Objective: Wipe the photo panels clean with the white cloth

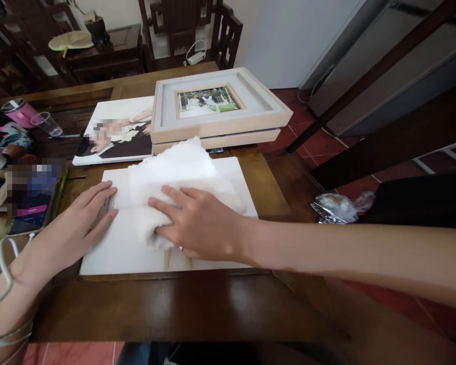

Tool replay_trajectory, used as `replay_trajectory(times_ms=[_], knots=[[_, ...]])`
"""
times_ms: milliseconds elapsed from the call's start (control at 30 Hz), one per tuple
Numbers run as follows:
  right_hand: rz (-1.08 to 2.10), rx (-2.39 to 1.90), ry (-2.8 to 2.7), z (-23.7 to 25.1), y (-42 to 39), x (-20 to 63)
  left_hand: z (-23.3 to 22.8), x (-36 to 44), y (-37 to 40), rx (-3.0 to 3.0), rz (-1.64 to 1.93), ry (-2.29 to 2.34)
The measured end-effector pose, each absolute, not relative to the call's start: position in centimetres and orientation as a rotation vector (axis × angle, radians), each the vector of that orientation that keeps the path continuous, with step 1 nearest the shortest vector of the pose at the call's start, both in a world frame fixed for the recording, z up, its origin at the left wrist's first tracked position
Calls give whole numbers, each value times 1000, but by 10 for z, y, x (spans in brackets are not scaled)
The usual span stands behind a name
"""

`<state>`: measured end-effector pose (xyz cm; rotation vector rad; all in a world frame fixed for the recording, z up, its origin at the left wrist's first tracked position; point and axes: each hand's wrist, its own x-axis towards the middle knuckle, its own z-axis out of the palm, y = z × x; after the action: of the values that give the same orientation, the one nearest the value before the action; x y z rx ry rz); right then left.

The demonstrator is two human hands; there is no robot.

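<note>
A white flat panel lies on the wooden table in front of me, with small dark print at its left and two tan shapes near its front edge. On it rests a fluffy white cloth, partly bunched up. My right hand presses down on this cloth, fingers spread over it and the thumb tucked at its near fold. My left hand is at the panel's left edge, its fingers stretched out and touching the surface. Much of the panel is hidden under the cloth and my right hand.
Behind the panel are stacked light-wood picture frames and a photo print. To the left are a phone on a white cable, a pink tumbler and a clear cup. Plastic wrapping lies at right.
</note>
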<state>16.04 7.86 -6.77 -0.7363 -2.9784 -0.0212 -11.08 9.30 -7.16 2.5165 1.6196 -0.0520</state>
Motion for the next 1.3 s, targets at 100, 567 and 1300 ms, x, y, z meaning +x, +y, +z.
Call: replay_trajectory(times_ms=[100, 567, 1300], knots=[[-77, -800, -2970, -69, 83, 155, -72, -111, 93, 2536, -48, 1606], [-495, -493, -2603, -90, 31, 152, -68, -108, 93, 2498, -67, 1621], [-292, -555, -2648, -92, 63, 153, -69, -108, 93, 2482, -81, 1633]])
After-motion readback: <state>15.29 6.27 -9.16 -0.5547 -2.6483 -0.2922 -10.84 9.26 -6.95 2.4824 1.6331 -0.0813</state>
